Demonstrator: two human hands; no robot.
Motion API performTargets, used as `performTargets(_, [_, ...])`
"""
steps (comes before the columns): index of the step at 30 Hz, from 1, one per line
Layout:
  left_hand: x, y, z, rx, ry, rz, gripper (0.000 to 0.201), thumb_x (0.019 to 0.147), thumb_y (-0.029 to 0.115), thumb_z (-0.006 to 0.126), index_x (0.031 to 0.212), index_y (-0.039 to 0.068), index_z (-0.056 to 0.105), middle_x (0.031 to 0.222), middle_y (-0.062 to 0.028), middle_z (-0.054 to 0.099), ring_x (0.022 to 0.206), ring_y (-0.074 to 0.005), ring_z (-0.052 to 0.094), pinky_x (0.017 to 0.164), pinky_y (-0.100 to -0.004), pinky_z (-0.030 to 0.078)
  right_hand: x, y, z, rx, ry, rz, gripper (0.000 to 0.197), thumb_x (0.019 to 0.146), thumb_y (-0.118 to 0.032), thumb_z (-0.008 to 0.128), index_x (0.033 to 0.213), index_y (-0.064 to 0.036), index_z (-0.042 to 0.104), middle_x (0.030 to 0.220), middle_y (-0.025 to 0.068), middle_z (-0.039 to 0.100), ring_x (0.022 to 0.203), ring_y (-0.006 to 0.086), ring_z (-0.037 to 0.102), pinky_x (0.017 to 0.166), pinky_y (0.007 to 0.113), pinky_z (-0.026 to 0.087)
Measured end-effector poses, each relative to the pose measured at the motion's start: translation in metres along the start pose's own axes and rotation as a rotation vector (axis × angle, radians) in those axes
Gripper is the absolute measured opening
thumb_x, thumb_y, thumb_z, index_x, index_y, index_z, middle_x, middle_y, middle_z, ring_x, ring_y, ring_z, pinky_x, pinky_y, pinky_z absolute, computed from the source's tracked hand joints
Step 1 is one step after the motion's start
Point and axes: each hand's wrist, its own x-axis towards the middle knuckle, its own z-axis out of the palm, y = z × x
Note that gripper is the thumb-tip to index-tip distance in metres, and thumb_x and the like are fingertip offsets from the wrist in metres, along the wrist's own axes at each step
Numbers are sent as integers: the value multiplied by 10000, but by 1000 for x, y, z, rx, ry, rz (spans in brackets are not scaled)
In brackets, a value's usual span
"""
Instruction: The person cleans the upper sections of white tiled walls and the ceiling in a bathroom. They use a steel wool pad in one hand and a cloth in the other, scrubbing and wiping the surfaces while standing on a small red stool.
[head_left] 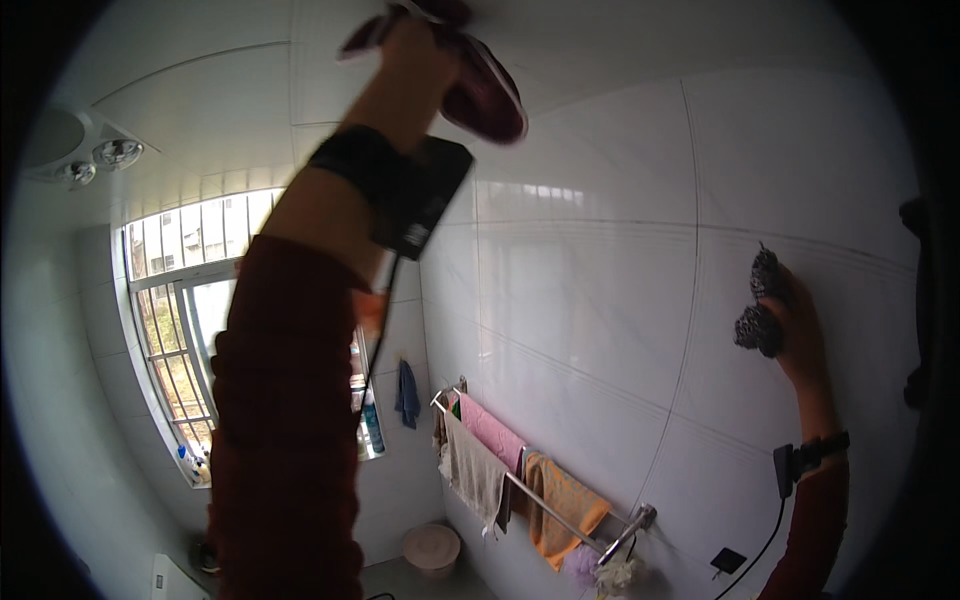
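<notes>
My left hand (418, 62) is raised high, its fingers closed round a dark maroon cloth (490, 100) with a pale edging. The cloth is up by the ceiling, above the tiled wall; it looks slightly blurred, and I cannot tell whether it touches the surface. Off to the right, my right hand (797, 325) grips a dark grey, wiry scouring pad (760, 330) in front of the white wall tiles (590, 270). The pad bulges out in two lumps beside the fingers. Both forearms wear dark red sleeves and black wrist straps with cables.
A metal towel rack (570, 525) juts from the wall below, hung with a grey towel (475, 470), a pink towel (490, 430) and an orange one (560, 510). A barred window (165, 330) is at left. A pale round bucket (431, 548) stands on the floor.
</notes>
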Motion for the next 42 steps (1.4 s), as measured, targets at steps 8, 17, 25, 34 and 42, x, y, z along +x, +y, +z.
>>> performTargets(8, [6, -69, -47, -1910, 624, -448, 146, 956, 76, 511, 1081, 43, 579, 1141, -91, 591, 954, -160, 567, 890, -279, 459, 4, -5, -1, 33, 102, -18, 408, 768, -70, 717, 1129, -162, 551, 1438, 139, 423, 1279, 371, 447, 1044, 438, 423])
performTargets(17, [34, 30, 2, -1348, 958, -662, 569, 927, 332, 617, 1368, 10, 456, 1369, -85, 519, 1231, -190, 499, 1041, -293, 388, 3, -5, 1, 136, 95, 38, 390, 756, -73, 734, 1113, -160, 602, 1429, 133, 433, 1276, 352, 448, 1052, 409, 418])
performTargets(25, [-3, 29, 18, -2159, 64, -774, 341, 977, 156, 488, 1315, 111, 481, 1310, -60, 554, 1168, -253, 539, 1042, -382, 392, 2, -4, 2, 98, 138, -1, 365, 780, -88, 719, 1102, -175, 571, 1369, 165, 475, 1232, 374, 481, 1027, 417, 427])
performTargets(34, [24, 9, -57, -1615, 789, -253, 209, 943, 94, 585, 1143, 34, 562, 977, -49, 616, 920, -172, 586, 891, -302, 470, 7, -11, -7, 105, 157, -38, 351, 775, -96, 718, 1084, -168, 567, 1356, 181, 494, 1241, 395, 475, 1007, 458, 436])
performTargets(42, [65, 64, -83, -253, 1161, -21, 461, 945, 142, 573, 1369, 21, 438, 1392, -169, 459, 1275, -286, 450, 1037, -446, 391, 4, -7, 1, 36, 174, 2, 343, 748, -109, 730, 1055, -164, 587, 1362, 159, 493, 1189, 358, 502, 988, 426, 455])
